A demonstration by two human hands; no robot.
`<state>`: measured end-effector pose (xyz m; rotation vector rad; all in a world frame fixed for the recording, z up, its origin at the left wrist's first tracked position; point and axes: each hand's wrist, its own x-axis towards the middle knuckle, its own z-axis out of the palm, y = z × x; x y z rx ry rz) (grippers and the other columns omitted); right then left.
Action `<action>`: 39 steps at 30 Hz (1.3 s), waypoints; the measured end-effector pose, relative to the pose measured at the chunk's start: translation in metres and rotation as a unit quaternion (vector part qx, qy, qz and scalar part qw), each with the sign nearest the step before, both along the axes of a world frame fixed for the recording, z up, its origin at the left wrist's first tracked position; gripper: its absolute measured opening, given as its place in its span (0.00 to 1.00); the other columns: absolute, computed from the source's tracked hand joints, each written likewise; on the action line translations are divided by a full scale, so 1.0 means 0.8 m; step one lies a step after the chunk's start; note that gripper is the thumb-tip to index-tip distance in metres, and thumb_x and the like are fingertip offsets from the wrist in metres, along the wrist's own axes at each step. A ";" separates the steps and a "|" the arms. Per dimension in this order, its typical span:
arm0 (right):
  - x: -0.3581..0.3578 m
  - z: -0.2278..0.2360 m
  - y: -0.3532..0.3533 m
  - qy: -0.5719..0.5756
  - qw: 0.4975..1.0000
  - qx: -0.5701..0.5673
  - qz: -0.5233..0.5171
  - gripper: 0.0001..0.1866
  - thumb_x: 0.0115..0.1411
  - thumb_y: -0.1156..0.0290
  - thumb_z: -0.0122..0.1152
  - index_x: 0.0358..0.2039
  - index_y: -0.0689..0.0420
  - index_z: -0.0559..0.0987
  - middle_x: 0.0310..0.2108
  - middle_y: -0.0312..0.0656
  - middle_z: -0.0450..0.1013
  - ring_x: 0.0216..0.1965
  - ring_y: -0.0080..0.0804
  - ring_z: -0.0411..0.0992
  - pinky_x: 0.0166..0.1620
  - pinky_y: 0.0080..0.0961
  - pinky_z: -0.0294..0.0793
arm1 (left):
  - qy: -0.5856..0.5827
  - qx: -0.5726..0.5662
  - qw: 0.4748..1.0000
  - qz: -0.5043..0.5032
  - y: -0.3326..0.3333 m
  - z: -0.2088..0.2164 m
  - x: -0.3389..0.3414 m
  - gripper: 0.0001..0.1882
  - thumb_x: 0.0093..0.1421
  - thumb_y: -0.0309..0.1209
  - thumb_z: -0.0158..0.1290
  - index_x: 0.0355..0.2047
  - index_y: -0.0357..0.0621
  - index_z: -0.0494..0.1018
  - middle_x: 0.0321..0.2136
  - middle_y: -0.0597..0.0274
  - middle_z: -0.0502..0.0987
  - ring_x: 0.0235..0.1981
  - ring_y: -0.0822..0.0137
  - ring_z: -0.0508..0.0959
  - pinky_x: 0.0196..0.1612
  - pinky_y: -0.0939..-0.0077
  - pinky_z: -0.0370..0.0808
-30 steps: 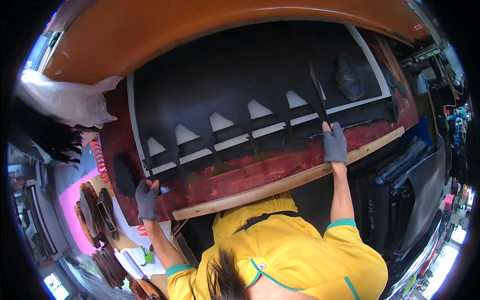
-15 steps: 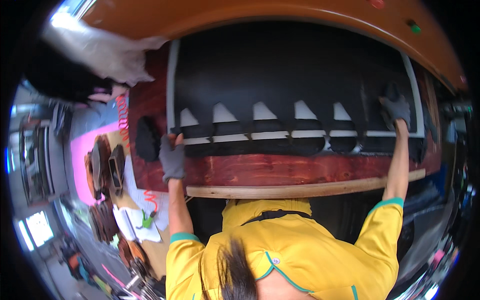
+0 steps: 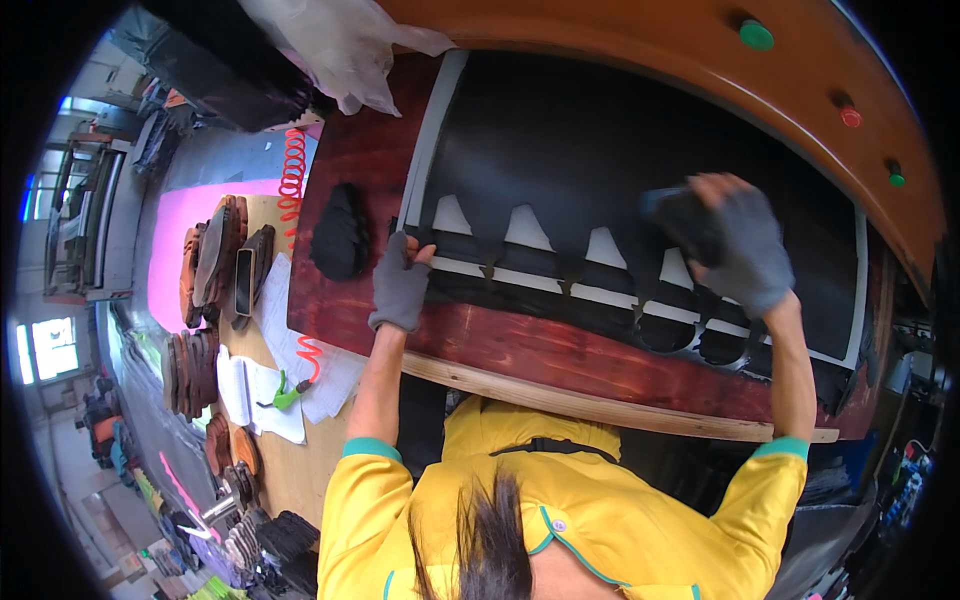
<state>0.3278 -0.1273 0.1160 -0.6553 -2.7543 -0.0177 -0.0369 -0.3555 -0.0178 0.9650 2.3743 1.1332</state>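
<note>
A black sheet (image 3: 640, 140) lies on a dark red wooden board (image 3: 500, 335). Along its near side runs a row of cut-out openings, with a pale surface (image 3: 528, 228) showing through. My left hand (image 3: 398, 285), in a grey fingerless glove, is at the sheet's near left corner, fingers curled; a small dark bit shows past them. My right hand (image 3: 755, 250), gloved alike, is closed round a dark block-like object (image 3: 688, 222) with a bluish upper edge. It is over the right part of the row, blurred by motion. A pile of black cut pieces (image 3: 340, 235) sits left of the sheet.
An orange machine body (image 3: 640, 50) with green and red buttons (image 3: 757, 35) spans the far side. At left, a table holds brown sole-shaped stacks (image 3: 215, 255), papers (image 3: 310, 350), a green air gun (image 3: 288, 396) and a coiled red hose (image 3: 292, 175). Clear plastic (image 3: 345, 50) hangs far left.
My right hand has left the sheet's right end and come left with the dark object. My left hand stays by the sheet's near left corner. The view has turned.
</note>
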 end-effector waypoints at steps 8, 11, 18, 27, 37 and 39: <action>-0.268 -0.043 0.037 -0.073 0.903 0.204 0.371 0.27 0.49 0.77 0.64 0.50 0.46 0.71 0.58 0.41 0.67 0.65 0.41 0.61 0.71 0.50 0.51 | -0.059 0.011 0.998 -0.017 -0.010 0.025 0.001 0.11 0.59 0.31 0.61 0.37 0.41 0.70 0.25 0.66 0.71 0.26 0.76 0.69 0.30 0.79 0.68; -0.308 -0.059 0.040 -0.105 0.892 0.207 0.388 0.29 0.52 0.78 0.60 0.54 0.42 0.70 0.59 0.41 0.66 0.66 0.40 0.60 0.71 0.49 0.50 | 0.064 0.088 0.993 -0.046 0.007 0.030 -0.006 0.12 0.59 0.29 0.59 0.42 0.42 0.72 0.32 0.60 0.74 0.32 0.68 0.73 0.37 0.74 0.71; -0.239 -0.061 -0.056 0.039 0.921 -0.343 -0.183 0.53 0.45 0.59 0.72 0.68 0.57 0.54 0.64 0.57 0.57 0.68 0.53 0.53 0.70 0.55 0.42 | 0.284 0.069 0.939 -0.184 0.079 0.015 -0.001 0.28 0.51 0.22 0.51 0.56 0.40 0.67 0.59 0.53 0.70 0.62 0.53 0.67 0.63 0.53 0.57; -0.271 -0.144 -0.117 0.122 0.974 -0.126 -0.143 0.37 0.52 0.54 0.68 0.59 0.55 0.67 0.61 0.63 0.60 0.66 0.58 0.56 0.67 0.53 0.52 | 0.256 0.054 0.937 -0.230 0.081 0.010 -0.004 0.37 0.48 0.20 0.51 0.62 0.37 0.62 0.62 0.56 0.68 0.66 0.55 0.63 0.63 0.48 0.55; -0.284 -0.142 -0.063 0.148 0.972 -0.136 -0.123 0.35 0.52 0.56 0.69 0.58 0.56 0.68 0.55 0.61 0.65 0.63 0.57 0.61 0.66 0.50 0.54 | 0.254 0.083 0.935 -0.234 0.130 0.012 -0.016 0.37 0.47 0.18 0.49 0.62 0.34 0.61 0.61 0.50 0.67 0.65 0.55 0.64 0.63 0.48 0.55; -0.288 -0.144 -0.044 0.149 0.975 -0.116 -0.120 0.38 0.51 0.56 0.70 0.59 0.57 0.66 0.54 0.60 0.66 0.62 0.56 0.62 0.66 0.50 0.54 | 0.267 0.091 0.934 -0.219 0.148 0.006 -0.019 0.36 0.47 0.19 0.49 0.61 0.34 0.62 0.61 0.50 0.67 0.64 0.55 0.65 0.63 0.48 0.55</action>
